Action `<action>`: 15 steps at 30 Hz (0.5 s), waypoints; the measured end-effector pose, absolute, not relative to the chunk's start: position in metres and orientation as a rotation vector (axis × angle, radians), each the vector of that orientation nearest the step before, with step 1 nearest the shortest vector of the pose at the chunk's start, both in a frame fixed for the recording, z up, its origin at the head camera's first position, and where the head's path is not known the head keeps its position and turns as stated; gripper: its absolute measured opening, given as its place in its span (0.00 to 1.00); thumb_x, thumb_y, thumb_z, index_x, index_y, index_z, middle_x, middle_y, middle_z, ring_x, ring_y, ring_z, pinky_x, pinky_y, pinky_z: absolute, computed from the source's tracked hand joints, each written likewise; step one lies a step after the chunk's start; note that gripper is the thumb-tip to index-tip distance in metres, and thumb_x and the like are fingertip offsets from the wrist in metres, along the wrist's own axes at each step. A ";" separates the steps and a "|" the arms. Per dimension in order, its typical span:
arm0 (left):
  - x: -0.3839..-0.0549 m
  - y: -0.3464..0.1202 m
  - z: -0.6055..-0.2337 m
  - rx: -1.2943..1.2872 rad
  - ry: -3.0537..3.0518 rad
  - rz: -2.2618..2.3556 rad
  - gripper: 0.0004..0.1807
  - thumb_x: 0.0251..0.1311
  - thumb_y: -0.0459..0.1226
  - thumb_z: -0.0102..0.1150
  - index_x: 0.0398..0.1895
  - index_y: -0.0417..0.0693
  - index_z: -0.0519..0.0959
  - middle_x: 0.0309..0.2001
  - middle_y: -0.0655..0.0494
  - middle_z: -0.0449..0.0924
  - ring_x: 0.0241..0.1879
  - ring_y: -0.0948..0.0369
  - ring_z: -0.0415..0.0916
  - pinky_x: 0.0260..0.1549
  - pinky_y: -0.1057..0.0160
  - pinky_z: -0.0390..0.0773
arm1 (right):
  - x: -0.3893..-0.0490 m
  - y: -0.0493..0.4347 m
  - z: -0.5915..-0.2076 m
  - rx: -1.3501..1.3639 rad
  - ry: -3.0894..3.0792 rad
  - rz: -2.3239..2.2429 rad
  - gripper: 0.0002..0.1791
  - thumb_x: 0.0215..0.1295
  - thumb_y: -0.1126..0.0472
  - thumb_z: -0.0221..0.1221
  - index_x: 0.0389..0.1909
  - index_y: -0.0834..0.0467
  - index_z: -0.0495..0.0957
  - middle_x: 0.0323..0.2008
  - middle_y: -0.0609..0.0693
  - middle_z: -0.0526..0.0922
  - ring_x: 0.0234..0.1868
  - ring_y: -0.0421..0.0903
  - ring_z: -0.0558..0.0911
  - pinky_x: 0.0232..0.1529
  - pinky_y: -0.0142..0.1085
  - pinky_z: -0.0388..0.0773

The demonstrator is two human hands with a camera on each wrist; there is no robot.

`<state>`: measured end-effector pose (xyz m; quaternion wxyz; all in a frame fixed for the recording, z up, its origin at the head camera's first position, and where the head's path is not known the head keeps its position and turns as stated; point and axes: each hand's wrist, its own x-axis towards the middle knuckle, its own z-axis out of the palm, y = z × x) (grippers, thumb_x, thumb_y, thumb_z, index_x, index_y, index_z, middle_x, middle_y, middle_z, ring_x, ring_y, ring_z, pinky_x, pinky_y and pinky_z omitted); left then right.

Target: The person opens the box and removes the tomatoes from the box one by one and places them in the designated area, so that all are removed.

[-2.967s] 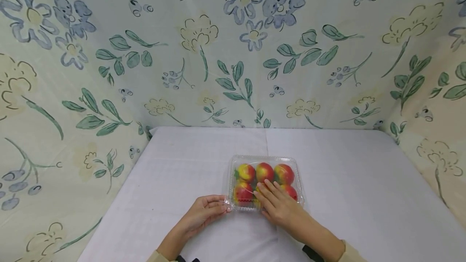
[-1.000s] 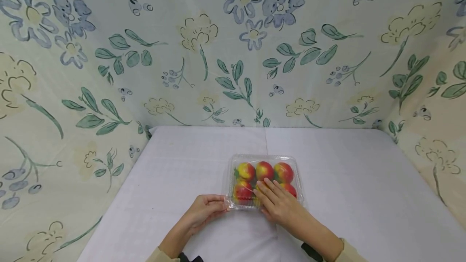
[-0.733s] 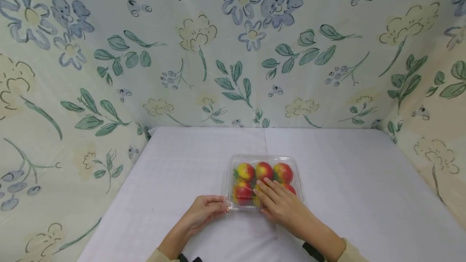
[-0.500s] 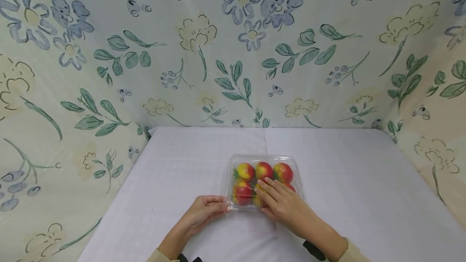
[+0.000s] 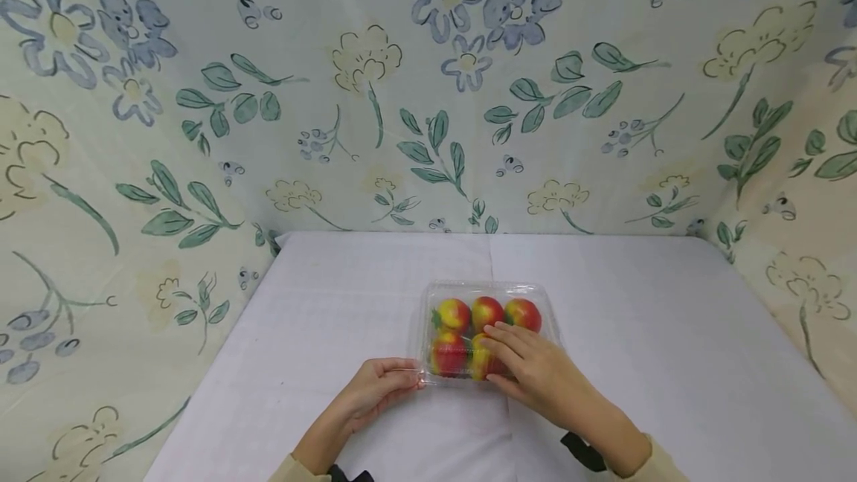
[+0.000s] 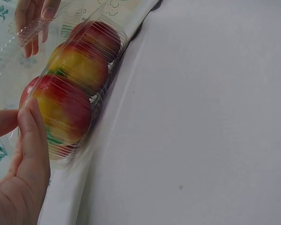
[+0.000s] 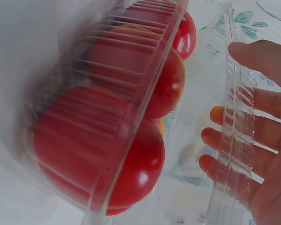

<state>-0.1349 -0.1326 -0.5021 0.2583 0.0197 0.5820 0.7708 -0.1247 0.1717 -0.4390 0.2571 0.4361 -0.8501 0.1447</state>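
Observation:
A clear plastic clamshell box holds several red-and-yellow, peach-like fruits (image 5: pixel 450 354) in two rows. In the right wrist view its lid (image 7: pixel 235 136) stands raised, with a gap between it and the rim of the box's base (image 7: pixel 131 129). My right hand (image 5: pixel 542 374) holds the lid near its front edge, thumb at the edge and fingers over the top; it hides part of the fruit in the head view. At the front left corner, my left hand (image 5: pixel 382 395) pinches the box between thumb and fingers. The left wrist view shows these fingers (image 6: pixel 32 140) against the clear plastic.
The box sits on a table covered with a white cloth (image 5: pixel 335 296). Behind and at both sides hangs a flower-patterned curtain (image 5: pixel 428 95). Dark bands (image 5: pixel 582 452) circle the wrists by the beige sleeves.
My right hand has shifted to the right from lying flat on the lid, and its thumb now shows at the front edge. The lid's front has risen. The left hand has stayed put.

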 end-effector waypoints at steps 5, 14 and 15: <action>-0.135 -0.133 -0.503 0.053 1.562 2.085 0.22 0.64 0.27 0.60 0.57 0.19 0.71 0.45 0.42 0.84 0.44 0.57 0.84 0.50 0.62 0.81 | -0.126 0.176 -0.436 1.176 -2.349 0.452 0.30 0.50 0.54 0.76 0.54 0.60 0.81 0.54 0.55 0.82 0.55 0.51 0.81 0.52 0.50 0.81; -0.135 -0.134 -0.502 0.027 1.539 2.068 0.23 0.65 0.27 0.59 0.59 0.20 0.69 0.46 0.41 0.83 0.45 0.56 0.84 0.52 0.60 0.80 | -0.130 0.181 -0.431 1.146 -2.415 0.504 0.28 0.51 0.52 0.76 0.51 0.58 0.82 0.53 0.52 0.82 0.53 0.48 0.81 0.51 0.47 0.82; -0.135 -0.134 -0.501 0.026 1.537 2.067 0.23 0.65 0.27 0.60 0.59 0.19 0.69 0.46 0.40 0.83 0.45 0.56 0.84 0.52 0.60 0.79 | -0.130 0.181 -0.430 1.139 -2.423 0.508 0.28 0.51 0.51 0.76 0.51 0.58 0.82 0.53 0.51 0.82 0.53 0.48 0.81 0.51 0.47 0.82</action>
